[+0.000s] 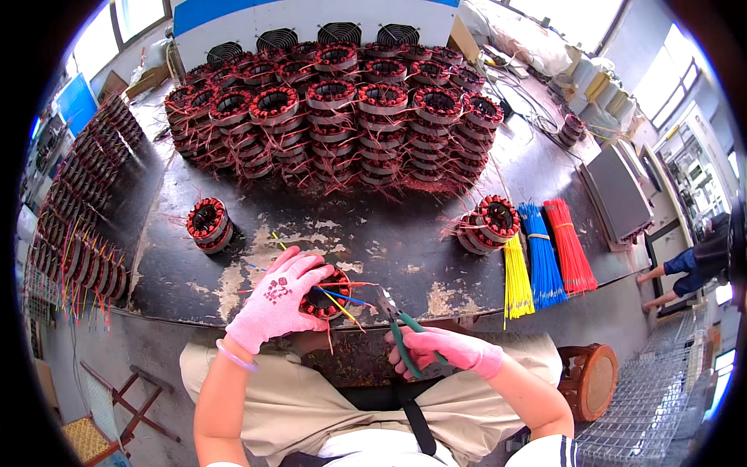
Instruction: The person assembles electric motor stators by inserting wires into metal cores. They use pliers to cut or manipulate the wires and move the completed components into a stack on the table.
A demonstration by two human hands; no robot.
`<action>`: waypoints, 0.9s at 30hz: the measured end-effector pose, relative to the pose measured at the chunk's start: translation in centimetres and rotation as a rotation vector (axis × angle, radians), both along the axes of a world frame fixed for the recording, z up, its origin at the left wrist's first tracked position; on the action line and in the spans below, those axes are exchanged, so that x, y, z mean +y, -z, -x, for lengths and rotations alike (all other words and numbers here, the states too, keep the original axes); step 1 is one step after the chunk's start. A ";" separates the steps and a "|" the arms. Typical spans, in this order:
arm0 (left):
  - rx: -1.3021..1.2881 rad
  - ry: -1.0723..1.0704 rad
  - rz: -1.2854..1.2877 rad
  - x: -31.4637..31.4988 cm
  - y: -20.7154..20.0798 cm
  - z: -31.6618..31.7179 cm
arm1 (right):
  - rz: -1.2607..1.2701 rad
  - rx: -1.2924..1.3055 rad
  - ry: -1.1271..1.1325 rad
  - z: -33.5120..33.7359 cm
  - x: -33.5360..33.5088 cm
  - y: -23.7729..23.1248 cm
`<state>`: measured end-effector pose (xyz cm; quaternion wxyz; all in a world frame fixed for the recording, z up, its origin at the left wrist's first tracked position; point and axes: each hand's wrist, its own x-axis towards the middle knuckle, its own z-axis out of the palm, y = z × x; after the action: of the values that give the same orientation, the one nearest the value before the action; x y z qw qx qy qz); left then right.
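Four fan grilles (pixel 339 33) at back; brown drum-shaped object (pixel 589 382), wire mesh (pixel 646 398), co-worker (pixel 700 261) right.

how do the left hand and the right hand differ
The left hand lies over a coil ring; the right hand grips green-handled pliers. The left hand has a pale purple bracelet at its wrist; the right hand shows none. The left hand's back bears dark print; none shows on the right hand. Both wear pink gloves.

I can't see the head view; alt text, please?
A gloved left hand holds a red wound ring; the gloved right hand grips green pliers. Stacked rings stand behind; yellow, blue and red wire bundles lie to the right.
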<state>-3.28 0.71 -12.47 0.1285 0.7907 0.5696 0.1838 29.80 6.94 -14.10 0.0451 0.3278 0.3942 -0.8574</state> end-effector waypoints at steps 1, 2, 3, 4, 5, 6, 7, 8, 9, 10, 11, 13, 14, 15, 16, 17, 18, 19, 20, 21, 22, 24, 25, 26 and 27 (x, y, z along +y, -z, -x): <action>-0.005 -0.002 -0.001 0.0 0.0 0.0 | -0.014 -0.005 0.001 0.3 0.0 0.0; -0.010 -0.004 -0.002 0.0 -0.1 -0.1 | 0.019 -0.019 0.037 0.6 0.0 0.2; -0.015 -0.005 -0.004 0.0 -0.1 -0.1 | 0.010 -0.026 0.042 0.7 0.0 0.2; -0.010 -0.009 -0.004 0.0 -0.1 -0.1 | -0.002 -0.031 0.044 0.9 0.2 0.1; -0.005 -0.013 -0.003 0.0 -0.1 -0.1 | -0.014 -0.037 0.046 1.0 0.3 0.0; 0.000 -0.016 -0.003 0.0 -0.1 -0.1 | -0.015 -0.041 0.057 1.2 0.3 -0.1; -0.008 -0.012 -0.006 0.0 0.0 -0.1 | -0.014 -0.045 0.068 1.4 0.3 -0.1; -0.016 -0.008 -0.008 0.1 0.1 0.0 | -0.013 -0.049 0.079 1.5 0.3 -0.3; -0.024 -0.003 -0.010 0.2 0.2 0.0 | -0.052 -0.055 0.075 1.6 0.3 -0.5; -0.025 -0.003 -0.009 0.1 0.2 0.0 | -0.089 -0.058 0.069 1.8 0.3 -0.7; -0.027 -0.003 -0.009 0.1 0.1 0.0 | -0.126 -0.060 0.064 1.9 0.3 -0.8; -0.025 -0.001 -0.016 0.1 0.1 0.0 | -0.207 -0.090 0.067 2.1 0.2 -0.5; -0.023 0.001 -0.024 0.0 0.2 0.1 | -0.248 -0.105 0.069 2.3 0.2 -0.3; -0.020 0.001 -0.033 0.0 0.3 0.1 | -0.259 -0.120 0.076 2.5 0.3 -0.2; -0.002 -0.013 -0.036 0.0 0.3 0.1 | -0.274 -0.134 0.085 2.6 0.5 -0.1; 0.016 -0.028 -0.040 -0.1 0.3 0.0 | -0.289 -0.148 0.092 2.7 0.7 -0.1; 0.034 -0.045 -0.044 -0.4 0.4 -0.2 | -0.285 -0.131 0.085 2.4 0.9 -0.1; 0.074 -0.105 -0.031 -0.6 0.4 -0.7 | -0.231 -0.104 0.087 2.0 1.2 -0.3; 0.114 -0.166 -0.017 -1.1 0.2 -1.4 | -0.177 -0.078 0.089 1.6 1.4 -0.3; 0.153 -0.227 -0.003 -1.3 0.0 -1.8 | -0.122 -0.052 0.090 1.1 1.6 -0.2; 0.165 -0.223 0.029 -1.6 0.0 -1.5 | -0.028 -0.038 0.072 0.8 1.6 0.0; 0.155 -0.167 -0.072 -1.2 0.2 -0.7 | 0.005 -0.022 0.051 0.1 1.7 -0.2; 0.156 -0.136 -0.116 -1.1 0.3 -0.3 | 0.029 -0.008 0.043 0.1 1.5 -0.3; 0.095 -0.125 -0.075 -1.1 0.5 0.0 | 0.004 -0.018 -0.001 0.4 1.5 -0.5; 0.056 -0.122 -0.058 -1.2 0.8 0.1 | -0.004 -0.028 -0.026 0.6 1.5 -0.4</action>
<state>-3.39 -0.51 -13.26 0.0783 0.7626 0.6147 0.1856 29.17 8.41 -13.66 0.0613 0.3349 0.3994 -0.8512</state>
